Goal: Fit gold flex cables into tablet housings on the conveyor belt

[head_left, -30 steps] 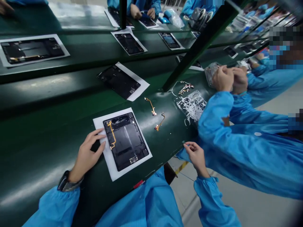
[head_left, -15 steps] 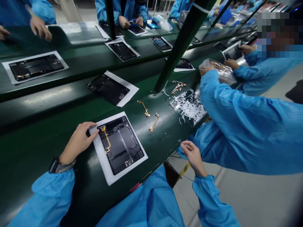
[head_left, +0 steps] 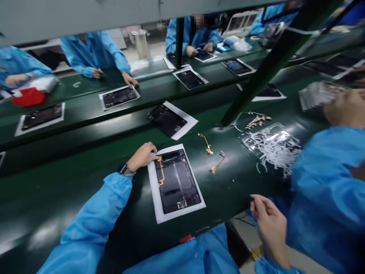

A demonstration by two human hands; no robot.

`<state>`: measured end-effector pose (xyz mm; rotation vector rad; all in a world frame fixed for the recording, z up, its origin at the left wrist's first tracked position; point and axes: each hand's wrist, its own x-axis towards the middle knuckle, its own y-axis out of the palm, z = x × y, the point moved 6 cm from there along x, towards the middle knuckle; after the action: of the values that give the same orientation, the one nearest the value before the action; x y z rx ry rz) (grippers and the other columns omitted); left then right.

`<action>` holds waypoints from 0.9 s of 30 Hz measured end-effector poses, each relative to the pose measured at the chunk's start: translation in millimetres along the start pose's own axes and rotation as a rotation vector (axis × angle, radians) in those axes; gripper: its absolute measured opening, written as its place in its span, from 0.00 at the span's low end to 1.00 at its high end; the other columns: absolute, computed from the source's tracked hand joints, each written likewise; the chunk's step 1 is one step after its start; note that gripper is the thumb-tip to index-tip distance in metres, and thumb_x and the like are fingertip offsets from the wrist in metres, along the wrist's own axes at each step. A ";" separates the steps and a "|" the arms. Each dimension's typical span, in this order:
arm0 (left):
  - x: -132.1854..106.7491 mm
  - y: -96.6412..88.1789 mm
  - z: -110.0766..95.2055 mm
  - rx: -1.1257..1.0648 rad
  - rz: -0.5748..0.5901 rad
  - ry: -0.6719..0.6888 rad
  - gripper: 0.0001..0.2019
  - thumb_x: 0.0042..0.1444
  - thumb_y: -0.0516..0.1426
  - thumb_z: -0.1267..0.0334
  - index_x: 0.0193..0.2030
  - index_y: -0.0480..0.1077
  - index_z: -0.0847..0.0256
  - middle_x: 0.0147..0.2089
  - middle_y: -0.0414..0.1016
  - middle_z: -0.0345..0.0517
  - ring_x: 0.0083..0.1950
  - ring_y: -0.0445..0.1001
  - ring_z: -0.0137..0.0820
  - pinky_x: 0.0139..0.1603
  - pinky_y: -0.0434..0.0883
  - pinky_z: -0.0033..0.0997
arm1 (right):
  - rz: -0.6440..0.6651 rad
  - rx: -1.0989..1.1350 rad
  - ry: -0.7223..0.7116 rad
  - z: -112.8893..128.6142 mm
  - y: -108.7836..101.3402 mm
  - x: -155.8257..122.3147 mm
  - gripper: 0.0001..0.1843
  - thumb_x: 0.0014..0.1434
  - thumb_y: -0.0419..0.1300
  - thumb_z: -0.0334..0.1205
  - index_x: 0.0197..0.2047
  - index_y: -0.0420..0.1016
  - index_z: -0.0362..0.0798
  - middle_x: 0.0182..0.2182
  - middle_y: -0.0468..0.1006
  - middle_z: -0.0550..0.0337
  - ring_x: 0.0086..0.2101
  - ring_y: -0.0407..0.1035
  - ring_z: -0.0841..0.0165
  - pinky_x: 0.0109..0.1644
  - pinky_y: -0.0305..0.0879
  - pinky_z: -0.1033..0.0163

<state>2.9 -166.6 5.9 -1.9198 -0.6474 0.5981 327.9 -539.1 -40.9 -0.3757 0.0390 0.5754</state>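
2 loose flex cables, white scrap pile

Dark green conveyor belt fills most of the frame, glossy, catching pale glare at lower left. A second green lane runs across the upper half. A dark slanted post cuts in from the upper right. Grey overhead beam spans the top edge. Pale floor shows at lower right. A metal canister stands top centre.

Bright blue smock, elastic-cuffed sleeves, dark wristwatch, bare hands
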 end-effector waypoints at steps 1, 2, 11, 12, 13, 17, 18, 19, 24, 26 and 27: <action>1.5 1.0 0.3 -0.007 0.019 -0.019 0.12 0.55 0.62 0.58 0.43 0.70 0.61 0.41 0.74 0.47 0.43 0.72 0.36 0.44 0.67 0.32 | 0.064 -0.038 -0.038 8.6 14.0 -1.2 0.21 0.58 0.61 0.57 0.41 0.76 0.45 0.22 0.69 0.63 0.23 0.61 0.71 0.25 0.55 0.68; 3.2 2.2 0.5 -0.011 0.041 -0.036 0.14 0.55 0.62 0.58 0.45 0.69 0.61 0.38 0.74 0.44 0.39 0.73 0.34 0.39 0.66 0.30 | 0.124 -0.071 -0.083 18.2 29.1 -1.5 0.21 0.59 0.60 0.57 0.40 0.76 0.45 0.21 0.68 0.63 0.23 0.62 0.71 0.26 0.56 0.68; 9.8 6.8 -7.7 -0.056 0.080 -0.052 0.06 0.58 0.57 0.64 0.32 0.72 0.62 0.34 0.76 0.44 0.35 0.74 0.31 0.35 0.64 0.25 | 0.187 -0.489 -0.473 75.7 124.5 27.0 0.24 0.60 0.54 0.60 0.39 0.75 0.47 0.23 0.73 0.58 0.24 0.66 0.65 0.31 0.57 0.63; 7.5 6.0 -7.8 -0.067 0.066 -0.051 0.06 0.59 0.56 0.65 0.34 0.72 0.62 0.35 0.77 0.44 0.37 0.74 0.32 0.36 0.65 0.25 | 0.136 -0.548 -0.480 74.8 124.7 29.1 0.25 0.59 0.53 0.61 0.40 0.75 0.46 0.23 0.73 0.57 0.24 0.66 0.64 0.30 0.56 0.62; 5.0 5.2 -7.6 -0.080 0.055 -0.049 0.05 0.60 0.55 0.66 0.36 0.73 0.61 0.36 0.77 0.44 0.38 0.75 0.32 0.37 0.65 0.25 | 0.098 -0.592 -0.477 72.4 124.0 30.4 0.26 0.59 0.52 0.61 0.41 0.75 0.46 0.23 0.73 0.57 0.23 0.66 0.63 0.28 0.54 0.62; -2.8 3.5 -5.3 -0.143 0.051 -0.026 0.09 0.60 0.56 0.67 0.47 0.72 0.60 0.42 0.79 0.43 0.41 0.76 0.31 0.40 0.67 0.24 | 0.007 -0.662 -0.446 57.6 118.2 30.4 0.26 0.59 0.51 0.59 0.39 0.77 0.45 0.23 0.74 0.54 0.23 0.64 0.63 0.26 0.51 0.63; -3.7 3.8 -5.0 -0.156 0.060 -0.016 0.10 0.59 0.56 0.67 0.47 0.72 0.61 0.43 0.79 0.44 0.42 0.76 0.32 0.41 0.67 0.24 | -0.011 -0.665 -0.450 54.9 117.2 29.5 0.25 0.60 0.51 0.58 0.38 0.77 0.45 0.23 0.74 0.54 0.22 0.64 0.64 0.26 0.51 0.63; -4.3 4.4 -5.0 -0.168 0.071 -0.005 0.09 0.60 0.56 0.67 0.46 0.73 0.61 0.44 0.79 0.44 0.43 0.76 0.32 0.42 0.67 0.24 | -0.032 -0.665 -0.460 53.1 116.4 28.4 0.25 0.60 0.51 0.57 0.37 0.77 0.44 0.23 0.73 0.54 0.22 0.63 0.64 0.26 0.51 0.63; -8.4 3.3 0.7 -0.197 0.103 0.035 0.09 0.62 0.54 0.67 0.41 0.76 0.61 0.41 0.80 0.41 0.41 0.76 0.29 0.41 0.66 0.22 | -0.093 -0.707 -0.509 51.5 118.0 23.0 0.23 0.61 0.51 0.54 0.39 0.78 0.44 0.23 0.74 0.54 0.22 0.63 0.65 0.25 0.50 0.63; -11.8 -4.5 14.2 -0.183 0.089 0.019 0.09 0.62 0.55 0.67 0.41 0.77 0.60 0.40 0.80 0.40 0.41 0.76 0.28 0.42 0.66 0.21 | -0.108 -0.735 -0.504 51.1 118.4 22.7 0.22 0.61 0.51 0.54 0.40 0.78 0.45 0.24 0.74 0.54 0.21 0.63 0.65 0.24 0.49 0.63; -13.9 -11.2 24.6 -0.168 0.078 0.002 0.08 0.62 0.55 0.67 0.41 0.77 0.61 0.40 0.80 0.40 0.40 0.76 0.27 0.41 0.67 0.20 | -0.116 -0.749 -0.501 50.6 118.3 22.9 0.22 0.60 0.51 0.54 0.40 0.78 0.46 0.24 0.75 0.53 0.21 0.62 0.65 0.23 0.48 0.63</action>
<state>-25.5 -155.7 8.2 -2.1099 -0.6411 0.6061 280.1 -417.6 -36.7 -0.9414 -0.6924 0.5411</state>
